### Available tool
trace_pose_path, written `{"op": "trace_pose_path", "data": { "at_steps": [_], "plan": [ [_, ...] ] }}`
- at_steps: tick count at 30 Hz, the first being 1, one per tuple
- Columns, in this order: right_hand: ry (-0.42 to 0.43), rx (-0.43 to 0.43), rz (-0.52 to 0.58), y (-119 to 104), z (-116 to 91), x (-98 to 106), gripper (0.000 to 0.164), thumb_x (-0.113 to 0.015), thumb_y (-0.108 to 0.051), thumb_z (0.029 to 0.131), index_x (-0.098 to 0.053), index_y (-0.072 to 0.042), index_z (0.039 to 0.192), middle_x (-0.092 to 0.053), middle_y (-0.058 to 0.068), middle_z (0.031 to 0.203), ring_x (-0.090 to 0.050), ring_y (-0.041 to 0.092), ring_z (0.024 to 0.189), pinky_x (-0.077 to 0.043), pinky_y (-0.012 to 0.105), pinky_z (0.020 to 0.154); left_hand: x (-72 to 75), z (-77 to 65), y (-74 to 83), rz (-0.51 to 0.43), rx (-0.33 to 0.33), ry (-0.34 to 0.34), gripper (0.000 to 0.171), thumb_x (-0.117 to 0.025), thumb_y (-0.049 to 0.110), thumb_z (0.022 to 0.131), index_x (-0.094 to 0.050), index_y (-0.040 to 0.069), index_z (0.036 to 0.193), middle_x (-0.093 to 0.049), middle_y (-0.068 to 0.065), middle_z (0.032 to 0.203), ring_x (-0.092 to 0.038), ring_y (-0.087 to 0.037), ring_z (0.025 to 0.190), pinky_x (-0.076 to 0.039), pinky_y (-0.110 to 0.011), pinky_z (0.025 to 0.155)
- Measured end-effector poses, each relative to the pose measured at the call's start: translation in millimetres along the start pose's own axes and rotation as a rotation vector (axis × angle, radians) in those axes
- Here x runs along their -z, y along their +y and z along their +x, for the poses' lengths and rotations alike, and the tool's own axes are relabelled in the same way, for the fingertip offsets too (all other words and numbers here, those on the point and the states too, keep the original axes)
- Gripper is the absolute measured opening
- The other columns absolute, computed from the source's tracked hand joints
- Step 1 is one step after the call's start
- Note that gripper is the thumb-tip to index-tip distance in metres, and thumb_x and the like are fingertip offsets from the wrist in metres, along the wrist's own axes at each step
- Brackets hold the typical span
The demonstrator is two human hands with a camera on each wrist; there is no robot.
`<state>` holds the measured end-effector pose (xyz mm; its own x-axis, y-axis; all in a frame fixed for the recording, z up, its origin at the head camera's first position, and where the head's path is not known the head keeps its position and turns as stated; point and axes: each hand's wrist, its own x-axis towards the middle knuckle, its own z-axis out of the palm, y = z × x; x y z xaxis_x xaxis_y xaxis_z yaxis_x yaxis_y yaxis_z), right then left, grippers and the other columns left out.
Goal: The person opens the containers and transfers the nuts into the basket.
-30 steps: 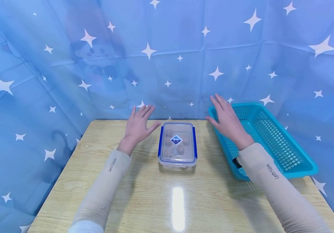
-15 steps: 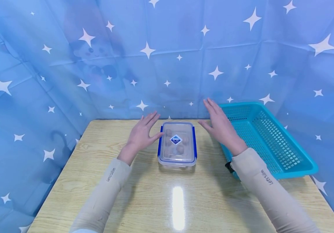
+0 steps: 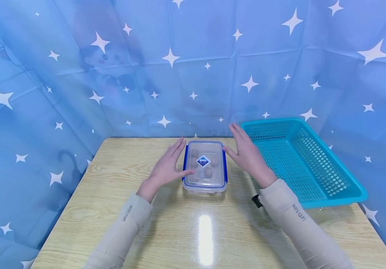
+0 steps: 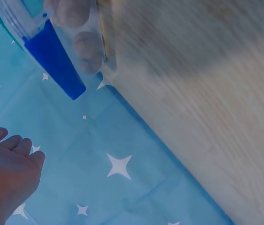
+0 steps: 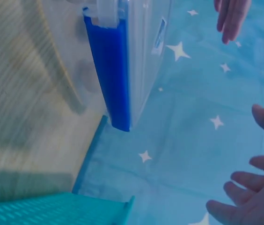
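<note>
A clear plastic food container (image 3: 204,179) with a lid, blue side clips and a blue diamond label lies on the table, several round brownish things (image 4: 73,11) showing inside. To its left my left hand (image 3: 167,166) has its fingers extended, the thumb overlapping the lid in the head view. My right hand (image 3: 248,155) is on the other side, fingers straight, its thumb tip right by the right-hand blue clip (image 5: 111,75). Neither hand holds anything. In the right wrist view, my right fingers (image 5: 242,187) are spread.
A turquoise perforated basket (image 3: 334,168) stands on the right side of the wooden table (image 3: 166,231), partly behind my right forearm. A blue curtain (image 3: 193,74) with white stars hangs along the table's back and left.
Both hands have moved inward and slightly nearer to the body, closing on the container from either side. My right hand has left its place over the basket. The container has stayed put.
</note>
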<state>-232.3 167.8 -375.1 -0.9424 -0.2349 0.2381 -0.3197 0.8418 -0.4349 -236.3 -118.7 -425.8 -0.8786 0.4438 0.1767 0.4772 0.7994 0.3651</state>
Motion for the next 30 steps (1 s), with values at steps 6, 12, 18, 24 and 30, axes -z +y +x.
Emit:
{"op": "trace_pose_path", "data": {
  "at_steps": [6, 12, 18, 24, 30],
  "plan": [
    [-0.018, -0.015, 0.019, 2.0, -4.1, -12.1, 0.078, -0.061, -0.031, 0.1, -0.018, -0.008, 0.16, -0.017, 0.017, 0.167, -0.018, 0.04, 0.153, -0.025, 0.061, 0.122, -9.6, -7.1, -0.1, -0.035, 0.017, -0.049, 0.115, -0.072, 0.065, 0.079, -0.01, 0.015, 0.162, -0.007, -0.002, 0.17, -0.017, -0.029, 0.155, -0.018, -0.044, 0.128],
    [-0.04, -0.049, 0.029, 5.5, -7.1, -24.1, 0.078, -0.06, -0.033, 0.1, -0.016, -0.011, 0.161, -0.015, 0.014, 0.168, -0.019, 0.038, 0.154, -0.026, 0.061, 0.122, -17.8, -13.9, 0.7, -0.09, 0.018, -0.084, 0.12, -0.077, 0.064, 0.075, -0.012, 0.011, 0.161, -0.009, -0.002, 0.17, -0.02, -0.032, 0.154, -0.023, -0.048, 0.126],
    [-0.048, -0.052, 0.057, 4.4, -10.1, -30.8, 0.077, -0.06, -0.032, 0.1, -0.018, -0.009, 0.16, -0.016, 0.016, 0.168, -0.019, 0.039, 0.153, -0.027, 0.06, 0.122, -23.9, -17.8, 0.8, -0.135, 0.039, -0.112, 0.125, -0.079, 0.066, 0.07, -0.012, 0.012, 0.161, -0.008, 0.001, 0.17, -0.018, -0.033, 0.155, -0.028, -0.053, 0.123],
    [-0.05, -0.05, 0.089, 2.4, -13.3, -38.1, 0.074, -0.06, -0.031, 0.1, -0.022, -0.007, 0.159, -0.017, 0.016, 0.167, -0.02, 0.039, 0.153, -0.027, 0.058, 0.122, -28.6, -19.3, -2.1, -0.135, 0.059, -0.126, 0.123, -0.079, 0.066, 0.071, -0.013, 0.013, 0.161, -0.011, 0.0, 0.17, -0.02, -0.032, 0.154, -0.028, -0.051, 0.123],
    [-0.031, -0.035, 0.089, 2.9, -16.1, -47.0, 0.073, -0.062, -0.03, 0.1, -0.026, -0.003, 0.157, -0.022, 0.02, 0.165, -0.024, 0.04, 0.151, -0.027, 0.057, 0.122, -30.7, -19.7, -5.2, -0.131, 0.071, -0.129, 0.121, -0.078, 0.065, 0.072, -0.015, 0.016, 0.161, -0.014, -0.002, 0.169, -0.02, -0.037, 0.153, -0.027, -0.053, 0.123]
  ]
}}
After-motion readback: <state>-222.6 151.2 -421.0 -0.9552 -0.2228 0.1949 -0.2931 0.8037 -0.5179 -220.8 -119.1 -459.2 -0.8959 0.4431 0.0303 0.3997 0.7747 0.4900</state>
